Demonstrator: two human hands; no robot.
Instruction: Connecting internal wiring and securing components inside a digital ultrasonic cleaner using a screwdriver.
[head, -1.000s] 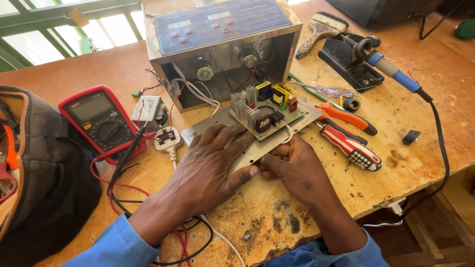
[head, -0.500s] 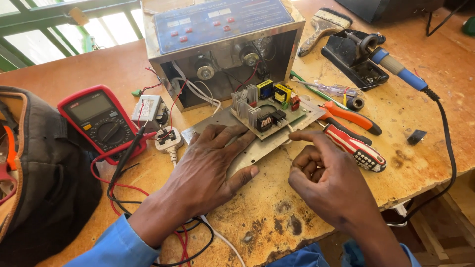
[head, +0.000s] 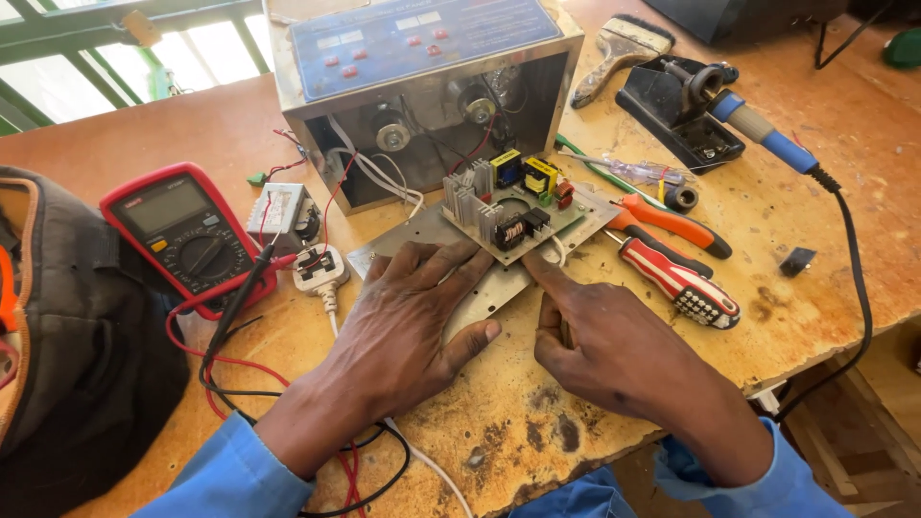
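Green circuit board with yellow and black parts sits on a flat grey metal plate on my worn wooden desk, before an open steel box with a blue panel. My left hand lies open, flat on the plate; my right hand, fingers curled, forefinger touching the plate's edge, grips nothing.

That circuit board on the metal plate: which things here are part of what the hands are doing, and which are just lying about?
In hand:
left hand, flat on the metal plate
right hand, forefinger at the circuit board
opened metal box, wired to the board

Lying about:
multimeter
striped screwdriver
orange pliers
soldering iron
brush
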